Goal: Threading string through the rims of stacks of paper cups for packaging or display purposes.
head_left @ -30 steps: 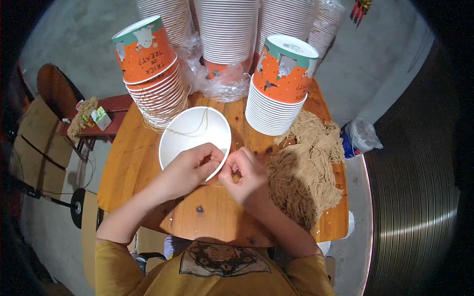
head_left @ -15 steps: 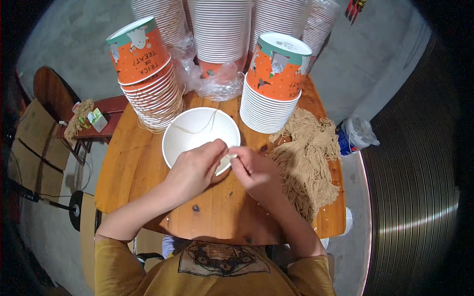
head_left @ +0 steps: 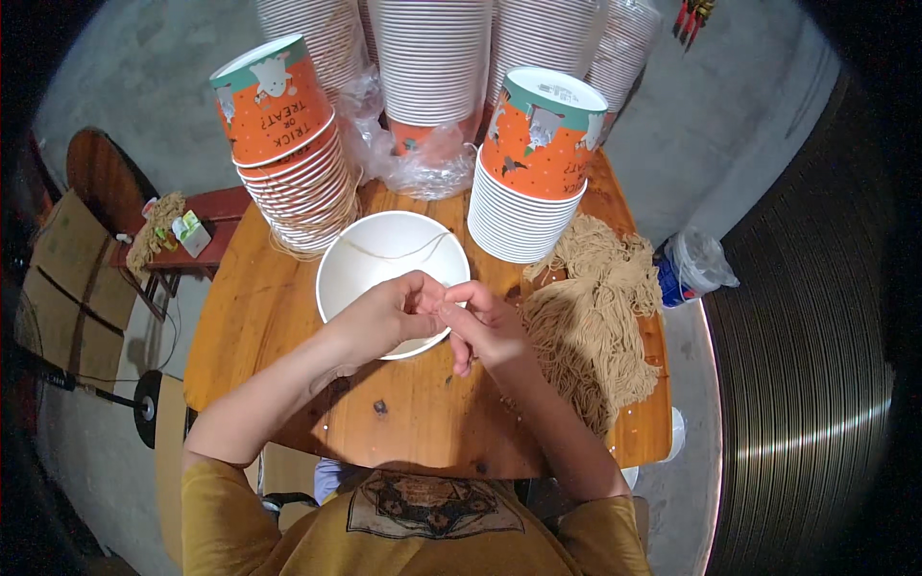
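Observation:
A white-lined paper bucket (head_left: 370,264) stands mouth up on the wooden table in front of me. A thin tan cord (head_left: 399,256) arcs across its inside and over the far right rim. At the near right rim, my left hand (head_left: 399,312) is closed, thumb and fingers pinched together. My right hand (head_left: 485,331) meets it fingertip to fingertip, also in a pinch with the lower fingers curled. What lies between the fingertips is too small or hidden to make out. Both hands cover part of the near rim.
Upside-down stacks of orange-and-green buckets stand at the left (head_left: 279,106) and right (head_left: 538,144), cords hanging round the left one. A heap of tan cords (head_left: 595,326) lies at the table's right. Tall bagged bucket stacks (head_left: 432,67) rise behind. A blue pail (head_left: 677,274) stands beyond the right edge.
My right hand has turned and its lower fingers now show beneath. The left hand's fingers have loosened a little. The cord inside the bucket has shifted toward the right rim.

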